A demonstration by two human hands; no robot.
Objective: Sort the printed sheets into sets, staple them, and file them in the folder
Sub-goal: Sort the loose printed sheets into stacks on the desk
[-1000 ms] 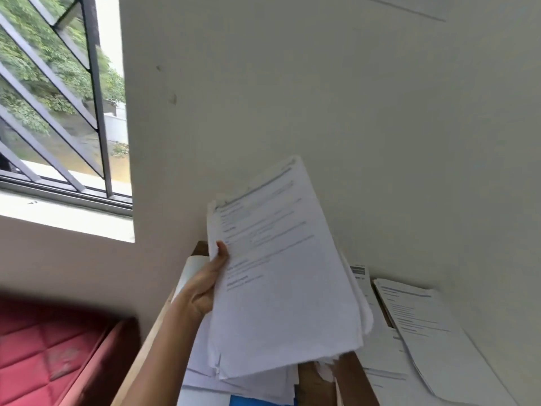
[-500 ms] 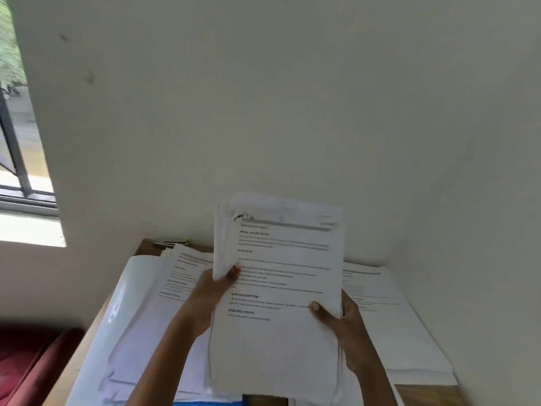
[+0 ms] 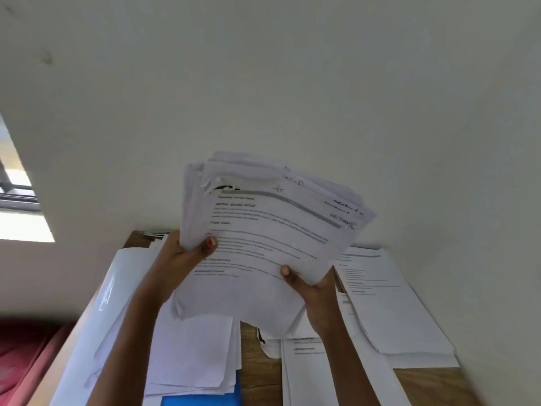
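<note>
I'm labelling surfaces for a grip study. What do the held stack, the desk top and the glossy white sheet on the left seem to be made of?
Held stack: thin matte office paper; it sags and its edges curl between the left hand and right hand.
Desk top: brown wood grain, either wood or laminate.
Glossy white sheet: probably plastic film or a sleeve, judging by its bright glare streaks.

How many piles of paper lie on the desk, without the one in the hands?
3: left pile under the left arm, middle pile under the right wrist, right pile by the wall. The held stack may hide more.
</note>
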